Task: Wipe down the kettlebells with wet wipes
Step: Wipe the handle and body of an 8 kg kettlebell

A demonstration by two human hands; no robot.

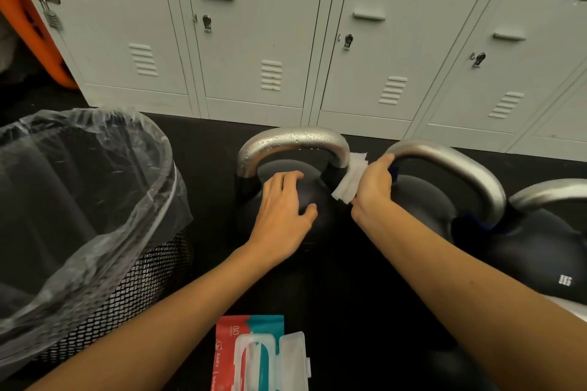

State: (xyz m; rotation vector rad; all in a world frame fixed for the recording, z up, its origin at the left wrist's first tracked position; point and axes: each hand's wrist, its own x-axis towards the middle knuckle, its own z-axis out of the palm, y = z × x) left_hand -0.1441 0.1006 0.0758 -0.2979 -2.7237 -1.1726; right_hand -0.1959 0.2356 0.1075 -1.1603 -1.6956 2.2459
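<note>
Gripping a wipe [349,179] against the kettlebell [286,187], right hand [373,182], left hand [282,216] spread on it, lined bin [79,216] left, wipes pack [260,355] lid open near.

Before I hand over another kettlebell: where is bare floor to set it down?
Bare black floor lies between the lined mesh bin and the left kettlebell, and along the lockers behind. Right is crowded: three kettlebells stand close together, the right hand wiping with a wet wipe. The wipes pack occupies the near floor.

Both forearms are bare all the way up, no sleeves showing, and nothing worn on the left hand [279,216] or right hand [373,184].
</note>
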